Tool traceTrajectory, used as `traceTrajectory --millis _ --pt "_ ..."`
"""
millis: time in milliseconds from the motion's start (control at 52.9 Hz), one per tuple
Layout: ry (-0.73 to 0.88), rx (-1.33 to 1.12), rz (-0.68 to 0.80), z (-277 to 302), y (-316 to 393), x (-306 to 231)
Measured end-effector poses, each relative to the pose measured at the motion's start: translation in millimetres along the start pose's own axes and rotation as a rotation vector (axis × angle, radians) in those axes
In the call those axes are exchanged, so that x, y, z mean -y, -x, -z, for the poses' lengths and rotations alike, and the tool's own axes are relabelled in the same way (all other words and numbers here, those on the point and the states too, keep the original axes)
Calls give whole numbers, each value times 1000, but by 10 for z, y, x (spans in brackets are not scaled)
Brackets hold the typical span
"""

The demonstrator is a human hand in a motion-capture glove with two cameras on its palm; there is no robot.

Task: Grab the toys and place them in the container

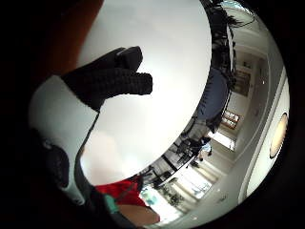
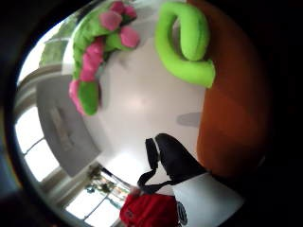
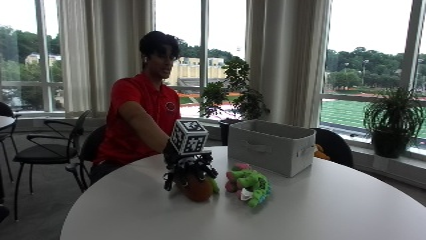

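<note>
Outside view is showing the gloved right hand [image 3: 188,167] hanging palm-down over an orange toy [image 3: 198,189] on the white table [image 3: 319,210], fingers curling around its top. Just beside it, a green-and-pink plush [image 3: 247,184] is lying; farther back, the grey container [image 3: 271,145] is standing. Thumb-side palm view is revealing a bright green tube [image 2: 187,45] against the orange.

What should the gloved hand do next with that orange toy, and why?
Probably lift it. The gloved right hand sits on the orange toy on the table, so raising it toward the grey container comes next. Whether the grip has closed, I cannot tell.
</note>
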State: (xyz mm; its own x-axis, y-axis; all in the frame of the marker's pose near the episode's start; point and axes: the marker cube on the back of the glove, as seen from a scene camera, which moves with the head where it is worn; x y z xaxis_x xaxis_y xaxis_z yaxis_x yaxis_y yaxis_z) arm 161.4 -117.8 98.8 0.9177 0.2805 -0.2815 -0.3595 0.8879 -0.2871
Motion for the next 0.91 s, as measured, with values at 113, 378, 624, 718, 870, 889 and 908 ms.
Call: traceTrajectory --millis 113,378,624,718,870,889,908 --pt "-17 53 15 -52 16 71" --pt "17 -25 5 -111 11 125" --pt "-59 -2 -30 -85 61 187" --pt "-139 24 -51 -85 69 210" --pt "-260 53 -50 -89 79 187" --pt "-272 53 -47 -86 80 182" --pt "-287 50 -44 -81 79 177"
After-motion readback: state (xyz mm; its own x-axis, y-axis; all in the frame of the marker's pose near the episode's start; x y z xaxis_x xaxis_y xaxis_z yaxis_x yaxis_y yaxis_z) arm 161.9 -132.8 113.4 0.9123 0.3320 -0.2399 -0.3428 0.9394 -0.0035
